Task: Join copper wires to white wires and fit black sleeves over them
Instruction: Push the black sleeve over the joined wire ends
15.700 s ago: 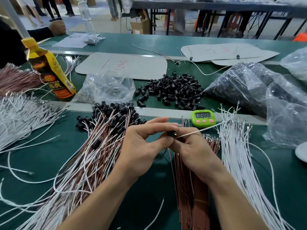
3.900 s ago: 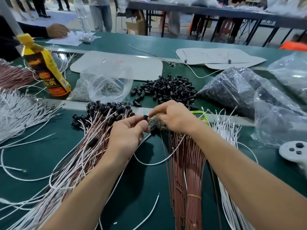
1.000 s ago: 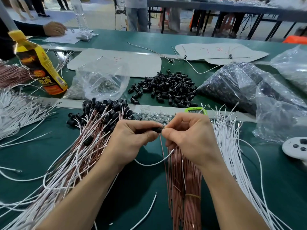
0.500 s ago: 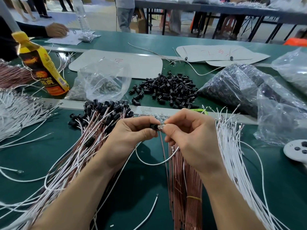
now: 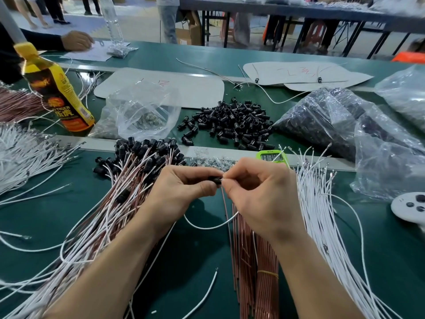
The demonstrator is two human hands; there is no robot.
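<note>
My left hand (image 5: 181,192) pinches a small black sleeve (image 5: 216,180) between thumb and forefinger. My right hand (image 5: 259,194) pinches the wire end right at the sleeve's mouth; its fingertips meet the left hand's. A white wire (image 5: 207,227) loops down below both hands, and a thin copper wire (image 5: 226,212) hangs from the same spot. A bundle of copper wires (image 5: 255,268) lies under my right wrist. Loose white wires (image 5: 322,222) fan out on the right. Finished wire pairs with black sleeves (image 5: 128,180) lie piled on the left.
A heap of loose black sleeves (image 5: 232,125) sits behind the hands, with a clear bag (image 5: 142,111) and a yellow bottle (image 5: 57,95) to its left. A green timer (image 5: 272,155) peeks out behind my right hand. Large plastic bags (image 5: 345,125) fill the right. Another person's hand (image 5: 77,40) rests far left.
My hands have closed together: the small metal end seen between the fingertips half a second ago is now hidden at the sleeve's mouth.
</note>
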